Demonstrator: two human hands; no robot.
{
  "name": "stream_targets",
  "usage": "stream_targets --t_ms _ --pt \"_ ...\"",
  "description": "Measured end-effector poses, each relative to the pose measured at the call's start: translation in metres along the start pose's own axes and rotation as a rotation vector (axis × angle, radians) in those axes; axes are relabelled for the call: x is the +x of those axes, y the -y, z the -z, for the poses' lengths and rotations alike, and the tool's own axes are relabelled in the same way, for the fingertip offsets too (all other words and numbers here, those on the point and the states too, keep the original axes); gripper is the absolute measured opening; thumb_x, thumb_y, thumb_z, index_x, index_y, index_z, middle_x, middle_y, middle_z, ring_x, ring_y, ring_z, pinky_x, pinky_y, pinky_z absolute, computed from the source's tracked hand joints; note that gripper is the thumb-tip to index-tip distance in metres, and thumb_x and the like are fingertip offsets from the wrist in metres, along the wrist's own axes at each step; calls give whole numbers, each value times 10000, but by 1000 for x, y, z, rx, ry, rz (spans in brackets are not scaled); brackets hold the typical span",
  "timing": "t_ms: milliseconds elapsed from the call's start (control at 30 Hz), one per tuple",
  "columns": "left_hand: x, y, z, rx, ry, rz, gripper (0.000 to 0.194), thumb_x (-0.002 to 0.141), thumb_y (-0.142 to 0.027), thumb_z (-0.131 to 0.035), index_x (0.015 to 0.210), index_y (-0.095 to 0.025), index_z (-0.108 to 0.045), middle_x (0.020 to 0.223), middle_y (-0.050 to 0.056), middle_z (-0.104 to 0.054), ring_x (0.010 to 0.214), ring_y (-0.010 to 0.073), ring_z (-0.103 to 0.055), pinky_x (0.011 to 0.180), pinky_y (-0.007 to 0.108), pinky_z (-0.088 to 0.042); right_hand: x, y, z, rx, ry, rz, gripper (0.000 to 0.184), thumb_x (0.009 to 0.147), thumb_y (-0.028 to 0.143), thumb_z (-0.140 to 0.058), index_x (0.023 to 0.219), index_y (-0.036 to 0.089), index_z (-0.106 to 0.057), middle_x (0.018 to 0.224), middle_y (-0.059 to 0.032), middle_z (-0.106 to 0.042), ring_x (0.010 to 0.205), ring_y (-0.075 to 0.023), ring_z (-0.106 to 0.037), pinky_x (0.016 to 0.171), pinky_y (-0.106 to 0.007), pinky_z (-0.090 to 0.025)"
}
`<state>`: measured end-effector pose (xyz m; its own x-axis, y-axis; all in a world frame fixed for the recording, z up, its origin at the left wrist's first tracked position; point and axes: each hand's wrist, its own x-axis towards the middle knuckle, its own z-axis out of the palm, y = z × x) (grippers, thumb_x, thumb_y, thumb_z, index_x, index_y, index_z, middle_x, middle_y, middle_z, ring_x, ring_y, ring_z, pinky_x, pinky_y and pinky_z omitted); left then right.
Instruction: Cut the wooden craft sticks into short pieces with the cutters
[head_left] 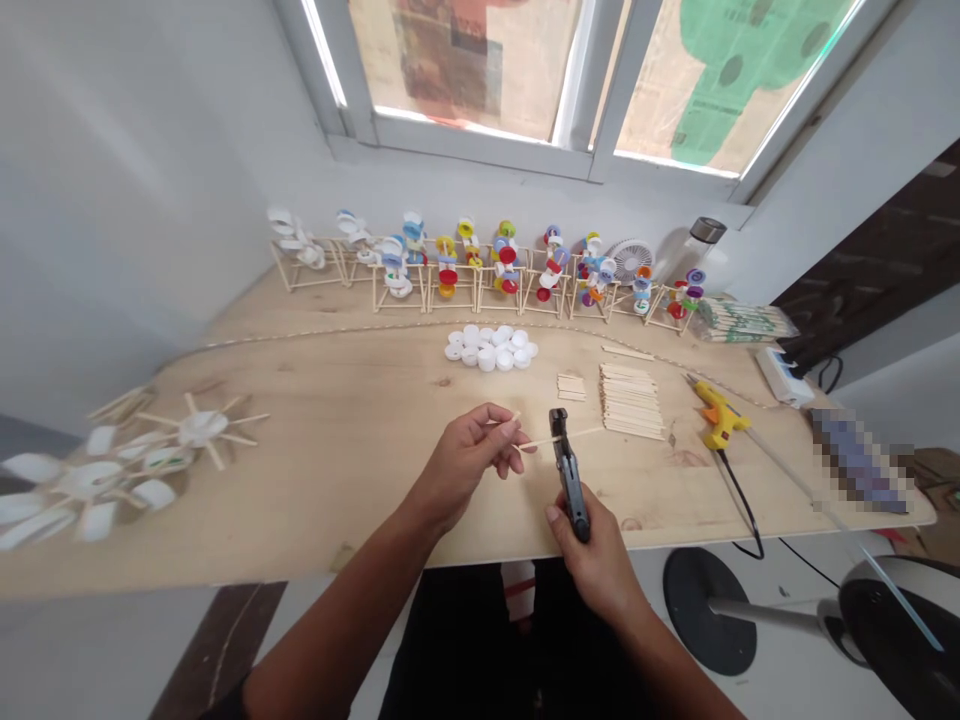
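A: Head view, centre of frame. Grip state?
B: Left hand (480, 445) is closing thumb and fingers on a thin wooden stick (541, 441); right hand (592, 545) is gripping a plier-like tool (570, 475) by its handles.
A: Stick position?
B: It is running rightward from the left fingers, meeting the tool's head just right of centre. Whether the jaws are biting, I cannot tell.
A: Surroundings?
B: White caps (491, 346) are clustering above the hands; short sticks (571, 387) and a longer stick pile (630, 402) are lying right of them. A yellow glue gun (718, 415) is resting at right, its black cord (739, 500) drooping over the table edge.
A: Obstructions?
B: A twisted rope (360, 328) is crossing the table between the caps and a row of stick frames with coloured caps (448, 275). At lower left, cap-and-stick wheels (90, 480) are occupying the table (337, 420).
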<state>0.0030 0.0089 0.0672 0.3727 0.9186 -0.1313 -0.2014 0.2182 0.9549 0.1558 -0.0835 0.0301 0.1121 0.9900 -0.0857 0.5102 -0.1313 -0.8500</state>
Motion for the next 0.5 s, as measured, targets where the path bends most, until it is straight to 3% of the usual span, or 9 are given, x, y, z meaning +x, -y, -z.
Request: stream_targets --t_ms 133,267,400,500 --pt "-2 3 1 -155 48 107 246 750 -324 -607 876 -132 -519 739 51 -638 531 95 -547 490 214 -386 0 -2 -1 18 0 -3 195 831 364 -468 742 191 -463 587 42 -450 533 -121 -430 529 -230 -347" --pt "-5 4 -5 -211 67 133 243 736 -353 -618 798 -144 -511 734 12 -582 512 65 -491 461 193 -345 1 -2 -1 29 2 -9 186 819 357 -481 753 183 -482 595 37 -465 537 -121 -435 531 -229 -352" --pt "-5 6 -14 6 37 27 231 693 -307 -660 757 -157 -497 659 -51 -489 465 31 -379 449 175 -301 0 -3 -1 49 23 -20 177 820 353 -477 768 184 -483 592 41 -455 525 -118 -427 511 -224 -344" --pt "-5 9 -19 314 3 -147 155 755 -293 -587 768 -164 -501 661 -48 -492 526 57 -416 498 184 -331 -1 -3 -1 49 21 -12 168 823 344 -473 759 189 -475 588 45 -447 525 -118 -426 513 -223 -343"
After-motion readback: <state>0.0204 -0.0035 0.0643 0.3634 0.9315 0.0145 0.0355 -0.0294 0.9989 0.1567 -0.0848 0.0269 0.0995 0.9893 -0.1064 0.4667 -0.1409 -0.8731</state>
